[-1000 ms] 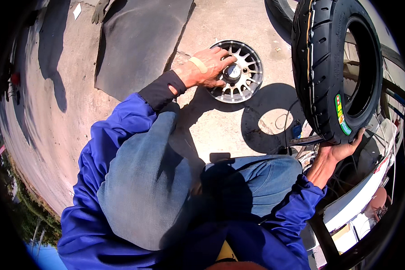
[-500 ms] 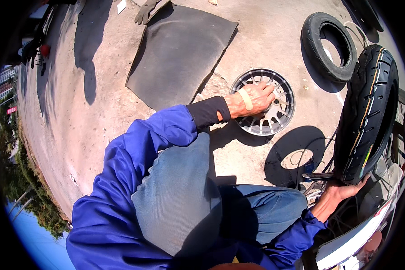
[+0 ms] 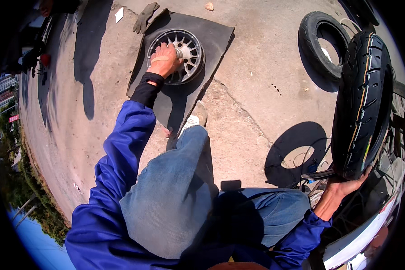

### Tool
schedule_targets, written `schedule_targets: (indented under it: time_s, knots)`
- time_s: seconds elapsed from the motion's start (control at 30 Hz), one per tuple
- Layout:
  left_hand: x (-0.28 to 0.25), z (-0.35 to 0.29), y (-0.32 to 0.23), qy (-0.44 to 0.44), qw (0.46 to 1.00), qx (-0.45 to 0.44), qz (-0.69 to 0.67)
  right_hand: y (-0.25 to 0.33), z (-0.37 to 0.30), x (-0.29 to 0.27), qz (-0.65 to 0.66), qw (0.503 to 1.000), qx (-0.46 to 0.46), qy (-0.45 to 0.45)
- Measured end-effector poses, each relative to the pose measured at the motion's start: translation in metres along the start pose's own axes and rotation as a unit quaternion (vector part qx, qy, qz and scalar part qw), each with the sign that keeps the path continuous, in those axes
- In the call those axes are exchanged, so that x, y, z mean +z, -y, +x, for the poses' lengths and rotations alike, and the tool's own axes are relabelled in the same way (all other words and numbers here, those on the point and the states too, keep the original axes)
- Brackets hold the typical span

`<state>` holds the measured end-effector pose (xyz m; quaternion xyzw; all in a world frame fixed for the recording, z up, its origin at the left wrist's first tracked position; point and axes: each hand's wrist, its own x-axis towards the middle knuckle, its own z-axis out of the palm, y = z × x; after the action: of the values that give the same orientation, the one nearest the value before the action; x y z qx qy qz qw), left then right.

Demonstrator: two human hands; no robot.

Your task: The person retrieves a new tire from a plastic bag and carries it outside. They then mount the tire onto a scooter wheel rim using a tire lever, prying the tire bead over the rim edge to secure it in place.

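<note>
Since half a second ago, the spoked wheel rim point(image 3: 191, 55) has travelled leftward with the left grip point(image 3: 165, 60), off the bare concrete ground point(image 3: 240, 112) and over the black mat point(image 3: 213, 40). That grip is closed on the rim's face, its fingers bent over the spokes beside the hub; an adhesive strip point(image 3: 159, 59) crosses its back. Just beyond the left grip and a little left lies a grey glove point(image 3: 145, 18), at the mat's edge; nearer the body and to its right is a shoe point(image 3: 200, 114).

Well to the right of that hand, the right grip point(image 3: 346, 183) is under the lower end of an upright new tyre point(image 3: 357, 108); how far its fingers close, I cannot tell. Directly left of the right grip, a dark flat bar point(image 3: 318, 175) juts out. Well beyond it, a worn tyre point(image 3: 311, 45) lies flat.
</note>
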<state>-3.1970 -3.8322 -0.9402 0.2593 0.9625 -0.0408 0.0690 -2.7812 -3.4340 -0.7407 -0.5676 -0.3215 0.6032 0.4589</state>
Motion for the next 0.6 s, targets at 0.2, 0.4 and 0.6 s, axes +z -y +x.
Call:
schedule_targets:
  time_s: [0.2, 0.4, 0.6]
  knots:
    - [-0.021, 0.052, -0.127, -0.026, 0.988, 0.092, -0.123, 0.000, 0.001, 0.006, 0.018, 0.999, -0.010, 0.039]
    - [0.052, 0.124, -0.152, 0.006, 0.996, 0.054, -0.071, 0.000, 0.010, -0.015, 0.037, 0.998, -0.015, 0.055]
    - [0.061, 0.130, -0.157, -0.040, 0.990, 0.119, -0.067, -0.001, 0.027, -0.047, 0.034, 0.996, -0.071, 0.031]
